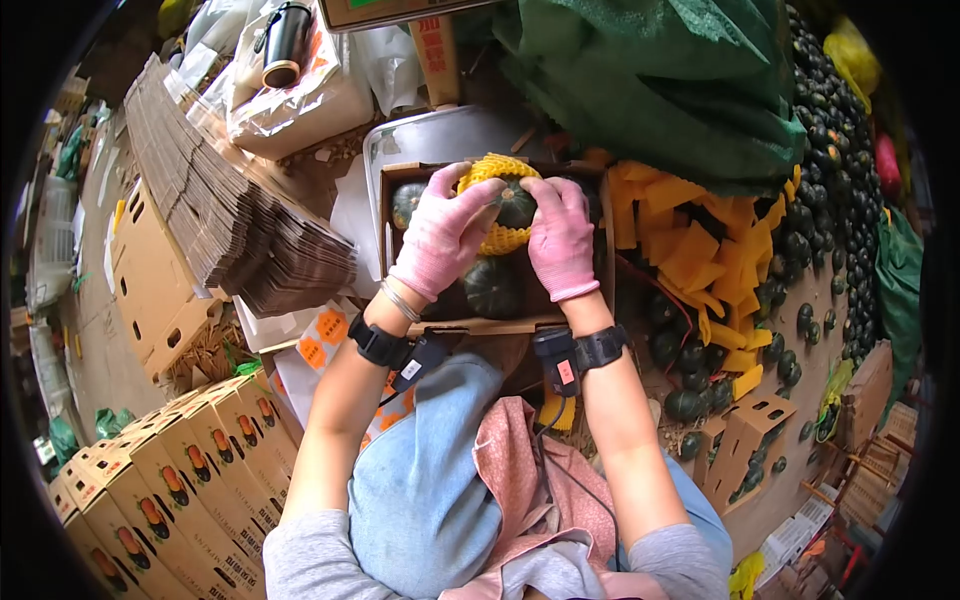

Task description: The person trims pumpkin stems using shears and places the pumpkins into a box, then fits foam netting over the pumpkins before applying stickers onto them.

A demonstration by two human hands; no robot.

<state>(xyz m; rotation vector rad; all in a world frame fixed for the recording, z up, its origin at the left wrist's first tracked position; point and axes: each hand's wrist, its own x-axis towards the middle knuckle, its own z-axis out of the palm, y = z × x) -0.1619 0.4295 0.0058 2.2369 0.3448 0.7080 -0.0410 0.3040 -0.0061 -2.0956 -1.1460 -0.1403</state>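
Note:
Both my hands wear pink gloves and meet over an open cardboard box (470, 327). Between them is a dark green pumpkin (516, 206) with a yellow foam net (497, 168) partly around it. My left hand (447, 232) grips the netted pumpkin from the left, thumb and fingers on the net. My right hand (562, 238) holds its right side, fingers curled at the net's edge. Nearer me in the box lies another green pumpkin (493, 287), without a net on its visible side. One more pumpkin (407, 204) shows at the box's left end. The box rests on a metal scale platform (400, 140).
Flattened cardboard boxes (215, 195) are stacked at the left, above printed cartons (180, 480). Yellow foam nets (690, 250) pile up right of the box. Many pumpkins (815, 170) cover the floor beyond. A green cloth (660, 90) and a black thermos (286, 45) are at the back.

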